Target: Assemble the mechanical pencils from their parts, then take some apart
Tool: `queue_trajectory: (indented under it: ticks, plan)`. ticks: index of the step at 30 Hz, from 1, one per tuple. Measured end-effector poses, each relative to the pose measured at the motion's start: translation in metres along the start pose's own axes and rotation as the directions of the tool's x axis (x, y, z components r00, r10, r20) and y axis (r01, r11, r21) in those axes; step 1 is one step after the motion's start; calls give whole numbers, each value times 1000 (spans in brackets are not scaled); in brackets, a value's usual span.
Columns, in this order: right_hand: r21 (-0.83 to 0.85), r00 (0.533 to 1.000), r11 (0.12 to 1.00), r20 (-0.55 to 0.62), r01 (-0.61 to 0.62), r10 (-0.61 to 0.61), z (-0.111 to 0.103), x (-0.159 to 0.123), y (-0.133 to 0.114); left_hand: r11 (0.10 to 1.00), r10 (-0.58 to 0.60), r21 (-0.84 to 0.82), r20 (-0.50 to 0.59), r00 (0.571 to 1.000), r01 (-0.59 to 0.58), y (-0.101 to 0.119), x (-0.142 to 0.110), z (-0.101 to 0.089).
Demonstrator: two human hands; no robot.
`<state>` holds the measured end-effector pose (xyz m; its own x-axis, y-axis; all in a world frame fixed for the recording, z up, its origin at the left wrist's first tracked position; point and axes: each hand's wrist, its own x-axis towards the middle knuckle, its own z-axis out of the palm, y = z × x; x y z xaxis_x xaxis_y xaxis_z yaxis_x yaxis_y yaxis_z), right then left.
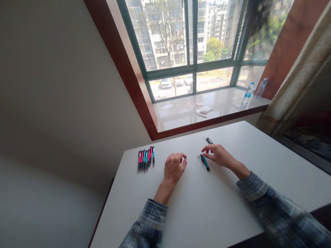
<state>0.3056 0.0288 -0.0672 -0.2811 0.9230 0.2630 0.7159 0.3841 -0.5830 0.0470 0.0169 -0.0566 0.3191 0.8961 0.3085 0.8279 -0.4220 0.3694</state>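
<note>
My left hand rests on the white table with its fingers curled and thumb and index fingertip close together. Anything between those fingertips is too small to make out. Over loose pen parts hovers my right hand, thumb and forefinger apart. Just left of it lie a teal pen barrel, a black grip piece and a thin refill. Dark pen parts lie beyond that hand, partly hidden by it. To the left of my left hand, several pink and teal pens lie side by side in a row.
The white table meets a wall on the left and a window sill at the back. A crumpled sheet and two plastic bottles are on the sill. A curtain hangs at the right.
</note>
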Motion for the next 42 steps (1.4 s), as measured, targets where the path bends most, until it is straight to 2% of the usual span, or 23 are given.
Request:
queue_trajectory:
  ticks: [11, 20, 25, 30, 34, 39, 42]
  plan:
    - [-35, 998, 998, 30, -47, 49, 14, -2, 5, 991, 52, -124, 39, 998, -47, 7, -3, 9]
    - [56, 998, 996, -16, -64, 65, 12, -1, -2, 982, 68, -180, 30, 997, -61, 6, -2, 11]
    - [167, 997, 983, -1, -81, 83, 6, 2, -3, 971, 78, -229, 25, 997, -71, 6, -2, 11]
    - [351, 1000, 936, -21, -14, 23, 6, 4, -9, 921, 17, -389, -32, 999, -29, 12, -2, 7]
    - [483, 1000, 875, -14, 26, -22, 13, 3, -18, 849, 5, -528, -4, 1000, -6, 17, -1, 6]
    - [540, 1000, 842, 25, -9, -5, 21, 1, -24, 777, 17, -629, 73, 997, 32, 22, -1, 7]
    - [503, 1000, 864, 5, 1, -5, 18, 2, -23, 778, 5, -626, 77, 997, 45, 21, 0, 9]
